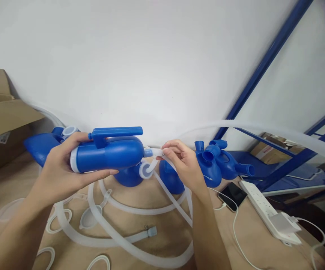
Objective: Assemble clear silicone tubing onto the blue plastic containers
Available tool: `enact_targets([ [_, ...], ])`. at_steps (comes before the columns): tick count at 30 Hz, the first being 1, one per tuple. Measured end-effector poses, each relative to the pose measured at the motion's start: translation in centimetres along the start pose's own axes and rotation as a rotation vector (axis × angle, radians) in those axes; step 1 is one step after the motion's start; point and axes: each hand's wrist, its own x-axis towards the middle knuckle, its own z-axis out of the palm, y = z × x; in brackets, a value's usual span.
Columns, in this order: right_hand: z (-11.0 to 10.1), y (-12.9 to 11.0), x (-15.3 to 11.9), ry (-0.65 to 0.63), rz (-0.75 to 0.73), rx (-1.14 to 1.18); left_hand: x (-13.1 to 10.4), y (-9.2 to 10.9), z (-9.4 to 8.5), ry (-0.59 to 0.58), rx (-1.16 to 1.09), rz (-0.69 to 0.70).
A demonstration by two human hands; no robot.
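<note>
My left hand [66, 165] is wrapped round a blue plastic bottle [112, 153] with a bar-shaped handle on top, held on its side above the table. A white ring edges its left end. At the right end, a translucent connector [149, 152] joins the bottle's narrow tip. My right hand [181, 157] is closed, thumb and fingers pinching the end of a white hose at this connector. The fingers hide part of the joint. Behind and below the held bottle stands another blue bottle [128, 178] with a white-rimmed mouth [146, 169].
Several more blue bottles [210, 168] stand at right. Looped white hose [109, 228], a metal clamp [150, 230] and white rings [59, 221] lie in front. A phone [232, 195], power strip [269, 213] and cables are right; a cardboard box [7, 123] is left, a blue rack [266, 60] beyond.
</note>
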Motion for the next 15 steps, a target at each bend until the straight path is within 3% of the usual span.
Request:
enact_targets([
  [4, 0.83, 0.42, 0.46, 0.115, -0.01, -0.016, -0.01, 0.17, 0.23, -0.008, -0.001, 0.014],
  [8, 1.05, 0.42, 0.5, 0.174, -0.111, -0.185, -0.21, -0.25, 0.38, -0.01, 0.012, -0.021],
  [15, 0.3, 0.41, 0.24, 0.084, -0.235, -0.301, 0.04, -0.55, 0.43, 0.024, 0.02, -0.088],
])
